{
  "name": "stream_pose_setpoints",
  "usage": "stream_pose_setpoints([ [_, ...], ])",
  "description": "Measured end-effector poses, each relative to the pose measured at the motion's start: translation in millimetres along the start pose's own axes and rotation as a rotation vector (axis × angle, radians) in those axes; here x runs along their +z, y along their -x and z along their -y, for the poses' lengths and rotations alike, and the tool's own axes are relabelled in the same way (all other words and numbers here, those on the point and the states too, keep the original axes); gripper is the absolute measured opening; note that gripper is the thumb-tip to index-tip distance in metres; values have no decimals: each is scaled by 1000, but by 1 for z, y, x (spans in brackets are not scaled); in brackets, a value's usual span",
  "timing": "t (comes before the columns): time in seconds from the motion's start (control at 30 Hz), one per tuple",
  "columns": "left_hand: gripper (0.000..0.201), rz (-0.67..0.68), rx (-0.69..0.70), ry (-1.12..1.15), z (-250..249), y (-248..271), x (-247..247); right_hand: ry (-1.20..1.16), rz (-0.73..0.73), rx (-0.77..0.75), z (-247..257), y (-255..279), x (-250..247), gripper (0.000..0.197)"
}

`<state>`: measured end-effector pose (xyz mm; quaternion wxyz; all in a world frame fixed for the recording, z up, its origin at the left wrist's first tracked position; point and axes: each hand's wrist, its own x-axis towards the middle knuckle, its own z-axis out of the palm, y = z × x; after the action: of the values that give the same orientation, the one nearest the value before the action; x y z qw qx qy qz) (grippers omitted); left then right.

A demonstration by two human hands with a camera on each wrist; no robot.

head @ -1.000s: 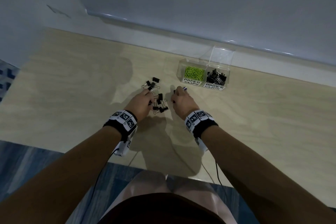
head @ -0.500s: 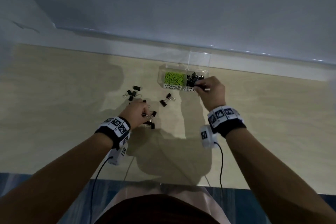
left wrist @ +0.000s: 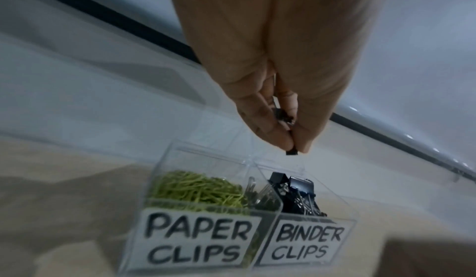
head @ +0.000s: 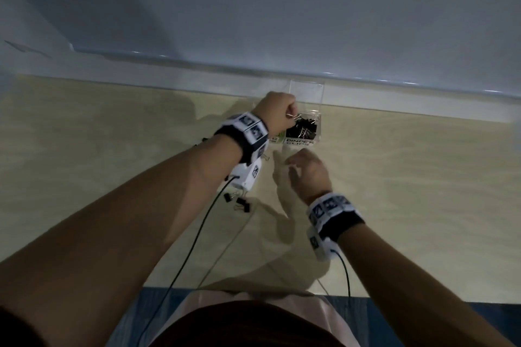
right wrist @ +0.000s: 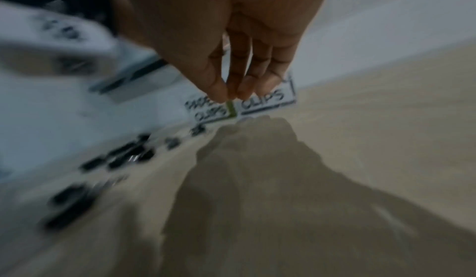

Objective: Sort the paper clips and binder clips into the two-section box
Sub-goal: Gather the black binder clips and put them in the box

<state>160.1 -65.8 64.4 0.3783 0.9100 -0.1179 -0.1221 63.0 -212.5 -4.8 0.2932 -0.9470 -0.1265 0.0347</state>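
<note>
Since 0.5 s ago, left hand [head: 277, 113] has crossed from the loose clips to above the two-section box [left wrist: 304, 240] at the desk's [head: 408, 191] far edge; right hand [head: 307, 172] has withdrawn, fingers loosely extended, holding nothing. Left-wrist view alone shows fingertips pinching a black binder clip [left wrist: 292, 152] over the BINDER CLIPS section; green paper clips [left wrist: 195, 187] fill the other. Head view shows loose binder clips [head: 239, 201] mid-desk.

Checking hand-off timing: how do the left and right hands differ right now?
The left hand pinches a black binder clip above the box; the right hand holds nothing visible. The left hand is at the binder-clip section; the right hand hangs nearer the person, over the table. Both wear wrist bands.
</note>
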Motion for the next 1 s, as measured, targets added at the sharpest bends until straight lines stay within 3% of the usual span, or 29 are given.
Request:
stream_pose_setpoints([
  [0.1,17,58,21,-62,-6,-19,10,55,195,-183,21,11,20,27],
  [0.2,26,80,59,-117,-1,-15,8,133,255,-265,44,-2,30,36],
  [0.27,23,27,81,-114,10,1,-1,181,254,-317,56,-13,32,25],
  [0.4,7,-41,-14,-127,57,64,-14,303,395,-358,56,-27,34,30],
  [0.5,9,109,-142,-204,90,113,-8,250,339,-342,50,-27,33,24],
  [0.6,22,184,-152,-287,102,134,8,161,285,-298,45,-16,33,17],
  [0.7,25,182,-129,-350,104,135,18,47,295,-315,50,8,31,17],
  [0.83,22,102,-151,-262,106,141,19,14,334,-476,57,43,48,18],
  [0.93,24,3,-167,-114,109,156,17,93,327,-436,57,54,63,31],
  [1.0,27,47,-140,-96,111,165,21,114,324,-406,58,57,67,35],
])
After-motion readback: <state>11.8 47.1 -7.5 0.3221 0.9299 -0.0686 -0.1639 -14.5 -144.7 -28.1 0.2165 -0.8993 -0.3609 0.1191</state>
